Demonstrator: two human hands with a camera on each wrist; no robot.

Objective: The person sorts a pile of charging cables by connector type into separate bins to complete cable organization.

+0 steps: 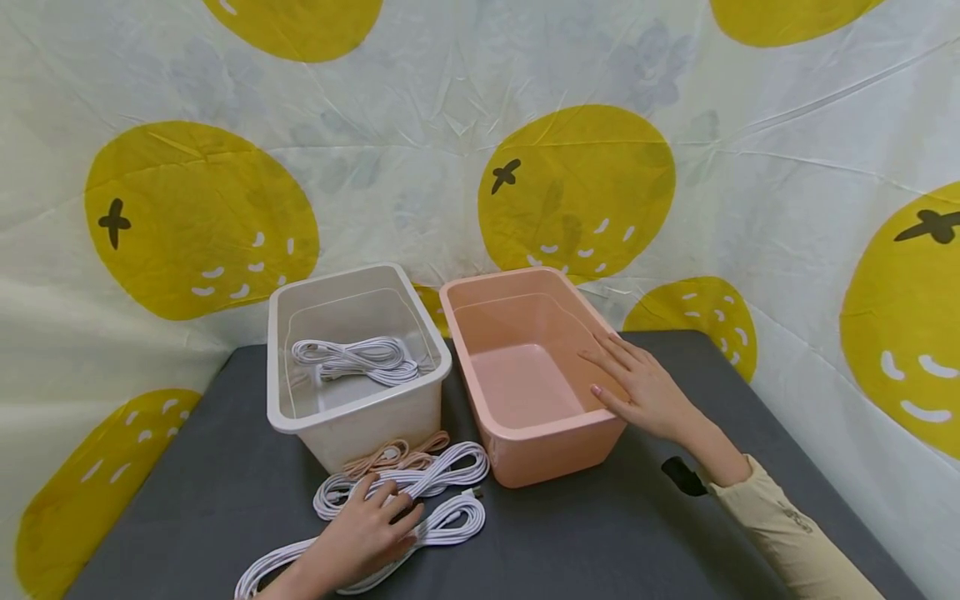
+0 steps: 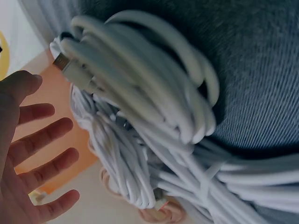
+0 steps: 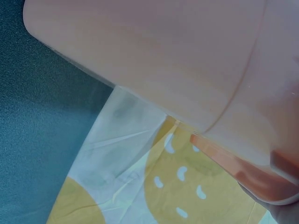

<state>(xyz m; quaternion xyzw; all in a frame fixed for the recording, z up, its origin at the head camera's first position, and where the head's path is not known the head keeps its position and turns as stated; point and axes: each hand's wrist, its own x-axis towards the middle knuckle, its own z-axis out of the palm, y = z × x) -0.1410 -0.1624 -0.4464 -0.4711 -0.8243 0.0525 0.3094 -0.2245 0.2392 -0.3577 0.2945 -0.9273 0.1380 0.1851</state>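
My left hand (image 1: pixel 369 527) hovers over the bundled white cables, fingers spread and nothing in its grasp. Below it, the nearer white cable bundle (image 1: pixel 459 521) shows a metal plug end (image 2: pixel 60 61) in the left wrist view. Another white cable bundle (image 1: pixel 450 468) lies just beyond, and thin orange cables (image 1: pixel 401 454) sit against the white bin. My right hand (image 1: pixel 651 392) rests on the right rim of the pink bin (image 1: pixel 525 432), its fingers fairly straight and reaching over the inside wall. In the right wrist view the bin's outer wall (image 3: pixel 140 56) fills the upper part.
Left of the pink bin stands a white bin (image 1: pixel 360 418) with coiled white cable (image 1: pixel 367 360) inside. A small black object (image 1: pixel 682 476) lies by my right wrist. A fruit-patterned cloth (image 1: pixel 420 192) hangs behind the dark tabletop (image 1: pixel 187 492).
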